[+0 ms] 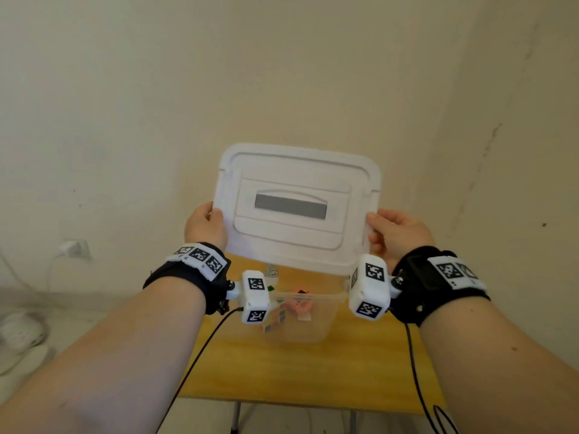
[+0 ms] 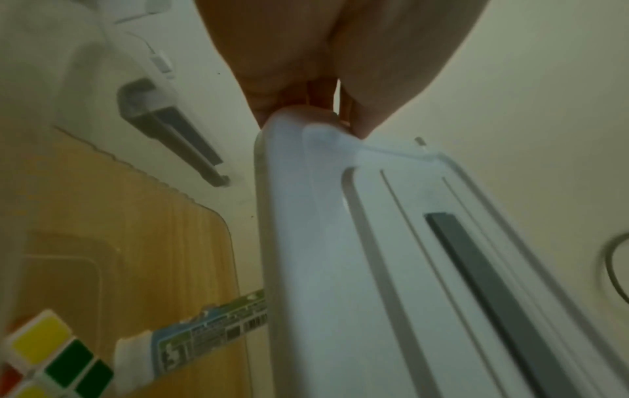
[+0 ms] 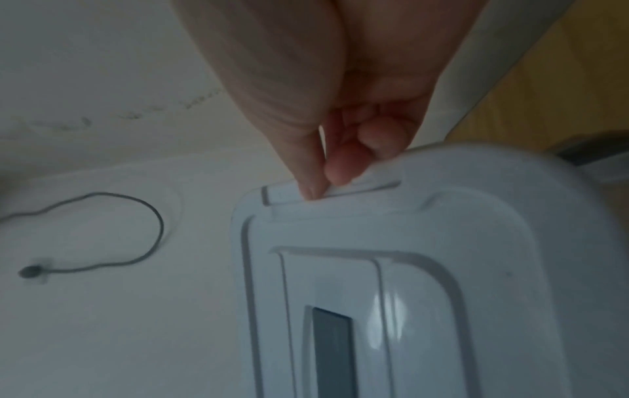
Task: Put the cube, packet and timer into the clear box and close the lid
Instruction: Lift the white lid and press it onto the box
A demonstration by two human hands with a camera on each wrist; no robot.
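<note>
Both hands hold the white moulded plastic lid (image 1: 297, 208) by its short ends, tilted above the clear plastic box (image 1: 313, 321) near the yellow wooden desk's (image 1: 313, 371) far edge, seemingly to line it up. The left hand (image 1: 205, 228) and right hand (image 1: 396, 234) each pinch a rim. Inside lie the colour-tiled cube (image 2: 51, 358), the printed foil packet (image 2: 211, 331) and a pink object (image 1: 300, 303), probably the timer.

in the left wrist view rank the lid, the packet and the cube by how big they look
1. White plastic lid, largest by far, though it is nearest the camera.
2. Blue and green printed packet.
3. Multicoloured puzzle cube, cut off by the frame edge, so its place below the packet is unsure.
</note>
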